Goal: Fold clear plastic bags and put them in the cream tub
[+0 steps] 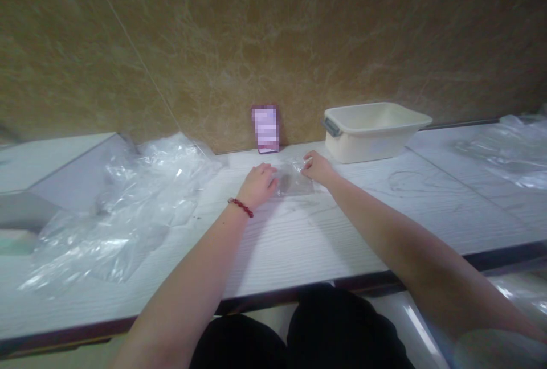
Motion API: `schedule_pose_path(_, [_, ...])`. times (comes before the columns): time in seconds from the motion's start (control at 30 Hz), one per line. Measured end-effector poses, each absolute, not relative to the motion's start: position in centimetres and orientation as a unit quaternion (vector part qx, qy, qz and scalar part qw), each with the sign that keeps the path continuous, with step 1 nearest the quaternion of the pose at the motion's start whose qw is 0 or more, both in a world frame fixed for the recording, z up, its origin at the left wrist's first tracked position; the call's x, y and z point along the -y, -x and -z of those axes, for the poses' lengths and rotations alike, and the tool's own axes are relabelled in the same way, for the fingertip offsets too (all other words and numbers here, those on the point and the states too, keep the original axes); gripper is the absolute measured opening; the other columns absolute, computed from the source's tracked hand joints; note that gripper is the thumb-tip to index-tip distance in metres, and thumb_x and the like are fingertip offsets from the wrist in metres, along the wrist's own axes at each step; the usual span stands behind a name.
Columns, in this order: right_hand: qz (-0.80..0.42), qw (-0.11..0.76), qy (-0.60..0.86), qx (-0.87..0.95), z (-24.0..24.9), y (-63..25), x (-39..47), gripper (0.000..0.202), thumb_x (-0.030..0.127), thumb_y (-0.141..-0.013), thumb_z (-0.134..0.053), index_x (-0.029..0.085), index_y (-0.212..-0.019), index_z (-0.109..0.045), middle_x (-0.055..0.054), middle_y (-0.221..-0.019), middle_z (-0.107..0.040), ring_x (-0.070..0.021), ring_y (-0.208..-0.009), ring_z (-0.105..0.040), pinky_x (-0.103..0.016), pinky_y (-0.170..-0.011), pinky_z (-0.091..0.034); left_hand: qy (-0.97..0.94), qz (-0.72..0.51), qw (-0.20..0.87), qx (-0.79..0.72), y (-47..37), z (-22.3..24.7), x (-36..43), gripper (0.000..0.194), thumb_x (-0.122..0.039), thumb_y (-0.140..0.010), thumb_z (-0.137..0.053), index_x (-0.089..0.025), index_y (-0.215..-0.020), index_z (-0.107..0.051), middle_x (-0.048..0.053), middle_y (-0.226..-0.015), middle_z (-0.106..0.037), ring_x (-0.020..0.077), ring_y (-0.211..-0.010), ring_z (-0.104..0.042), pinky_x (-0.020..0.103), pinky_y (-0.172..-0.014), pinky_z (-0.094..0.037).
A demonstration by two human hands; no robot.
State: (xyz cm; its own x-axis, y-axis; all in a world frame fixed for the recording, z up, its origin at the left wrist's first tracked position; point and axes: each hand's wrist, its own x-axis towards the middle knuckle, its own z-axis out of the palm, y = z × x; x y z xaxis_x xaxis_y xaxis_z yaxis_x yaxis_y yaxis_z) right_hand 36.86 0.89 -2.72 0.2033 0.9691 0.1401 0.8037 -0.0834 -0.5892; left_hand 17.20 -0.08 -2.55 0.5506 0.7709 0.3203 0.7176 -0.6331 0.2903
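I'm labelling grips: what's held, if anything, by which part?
The right hand apparently pinches a clear bag by its right edge; for the left hand, unclear.

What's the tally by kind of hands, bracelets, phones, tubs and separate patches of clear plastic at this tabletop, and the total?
Left hand and right hand: 2
Bracelet: 1
Phone: 1
Tub: 1
Clear plastic patches (middle patch, left heap, right heap; layers uncountable): 3
Total: 8

I sit at a long white wood-grain table against a brown marbled wall, with heaped clear plastic and a cream bin on it, so this seems a small packing workroom, though blurred edges leave me unsure.
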Motion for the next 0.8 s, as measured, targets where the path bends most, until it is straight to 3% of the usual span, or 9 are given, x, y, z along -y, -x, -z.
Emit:
schedule_pose_path(0.17, [-0.130,0.278,0.721,0.621,3.1,-37.0,-1.2,0.036,0.015,-0.060,-0.058,0.017,-0.094,-0.047,0.001,-0.071,-0.060,-0.0087,-0.063,-0.053,-0.017,-0.054,-0.035,-0.914,-0.082,0.028,-0.397,-19.7,3.2,2.5,0.048,-0.041,-0.082,-0.026,-0.013,-0.119,-0.038,0.014,-0.129,-0.033,0.0264,-0.121,-0.023,0.046,-0.097,-0.012])
schedule_pose_path(0.47, [-0.116,0.253,0.746,0.606,3.1,-37.6,-1.4,0.040,0.018,-0.060,-0.058,0.018,-0.098,-0.045,0.001,-0.071,-0.059,-0.0111,-0.067,-0.054,-0.019,-0.058,-0.037,-0.893,-0.048,0.073,-0.442,-19.8,4.3,2.8,0.064,-0.057,-0.077,-0.018,-0.020,-0.128,-0.025,0.011,-0.136,-0.019,0.0303,-0.123,-0.012,0.051,-0.095,-0.008])
schedule_pose_path(0.67, [0.019,0.224,0.689,0.689,2.2,-37.9,-1.2,0.029,0.018,-0.069,-0.051,0.015,-0.098,-0.051,-0.008,-0.094,-0.058,-0.0155,-0.087,-0.052,-0.023,-0.075,-0.037,-0.897,-0.048,0.069,-0.434,-19.7,4.2,2.9,0.064,-0.060,-0.076,-0.017,-0.025,-0.128,-0.025,0.011,-0.136,-0.018,0.0312,-0.123,-0.012,0.052,-0.094,-0.008])
schedule_pose_path(0.8, [-0.032,0.105,0.602,0.791,2.0,-37.1,-0.4,0.029,0.025,-0.076,-0.046,0.017,-0.103,-0.053,-0.009,-0.105,-0.056,-0.0175,-0.098,-0.049,-0.026,-0.083,-0.034,-0.898,-0.047,0.077,-0.430,-19.7,4.0,2.9,0.060,-0.061,-0.075,-0.018,-0.032,-0.126,-0.027,0.010,-0.136,-0.018,0.0325,-0.123,-0.014,0.055,-0.092,-0.008])
